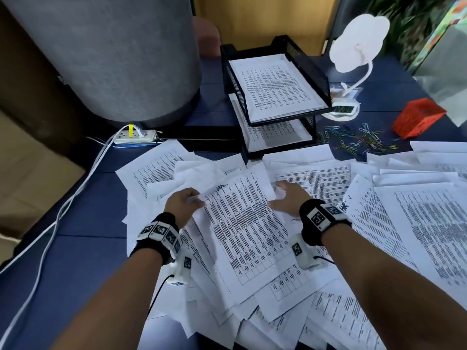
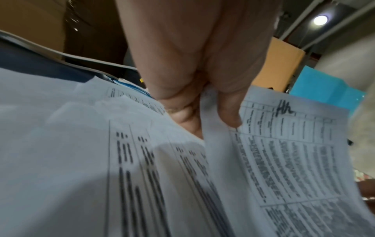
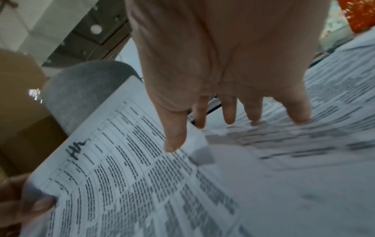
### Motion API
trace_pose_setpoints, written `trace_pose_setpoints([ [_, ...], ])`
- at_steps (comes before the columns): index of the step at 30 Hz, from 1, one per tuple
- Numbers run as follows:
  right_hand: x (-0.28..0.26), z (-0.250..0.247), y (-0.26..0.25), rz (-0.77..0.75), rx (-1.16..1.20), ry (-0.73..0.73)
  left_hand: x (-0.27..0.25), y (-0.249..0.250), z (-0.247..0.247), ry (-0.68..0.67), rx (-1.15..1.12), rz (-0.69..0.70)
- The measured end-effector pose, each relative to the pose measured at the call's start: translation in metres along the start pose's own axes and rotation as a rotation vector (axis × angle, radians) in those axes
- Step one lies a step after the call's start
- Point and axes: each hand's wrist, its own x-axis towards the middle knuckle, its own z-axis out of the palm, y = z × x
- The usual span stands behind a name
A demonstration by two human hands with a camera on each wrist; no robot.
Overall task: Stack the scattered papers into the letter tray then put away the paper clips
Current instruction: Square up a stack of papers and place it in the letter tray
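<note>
Pinching the top sheet (image 1: pixel 242 223) by its corner, the left hand (image 1: pixel 183 204) lifts that side. The right hand (image 1: pixel 288 198) lies flat with spread fingers on the papers (image 1: pixel 417 223) beside it, holding nothing.

The printed text on the scattered papers (image 1: pixel 247 223) is too blurred to read in any view. The pile runs off the head view's right and bottom edges. The letter tray (image 1: pixel 307 59) hides most of its lower tier's sheets. The paper clips (image 1: pixel 358 141) are too small to count. Paper hides the left hand's (image 2: pixel 194 89) fingertips.
</note>
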Motion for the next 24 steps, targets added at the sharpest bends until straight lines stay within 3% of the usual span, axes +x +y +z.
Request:
trace_pose_setpoints([
  [2, 0.002, 0.000, -0.006, -0.014, 0.082, 0.034, 0.002, -0.001, -0.008, 0.024, -0.124, -0.027],
  [6, -0.003, 0.003, -0.029, -0.093, 0.200, 0.116, 0.006, 0.000, -0.022, 0.243, -0.401, -0.062],
  [10, -0.008, 0.002, -0.050, -0.167, 0.584, 0.253, 0.005, 0.010, -0.022, 0.191, -0.609, -0.088],
  [13, -0.014, -0.006, -0.067, -0.224, 0.751, 0.387, 0.002, 0.028, -0.020, 0.215, -0.535, 0.019],
  [16, -0.018, -0.018, -0.081, -0.332, 0.893, 0.484, -0.001, 0.047, -0.020, 0.409, -0.544, 0.148],
  [18, -0.022, -0.023, -0.086, -0.404, 0.900, 0.508, -0.004, 0.058, -0.019, 0.470, -0.579, 0.220],
  [21, -0.022, -0.023, -0.084, -0.390, 0.900, 0.446, -0.006, 0.060, -0.014, 0.413, -0.580, 0.213],
  [24, -0.017, -0.015, -0.076, -0.317, 0.847, 0.412, -0.004, 0.056, -0.004, 0.338, -0.682, 0.100],
])
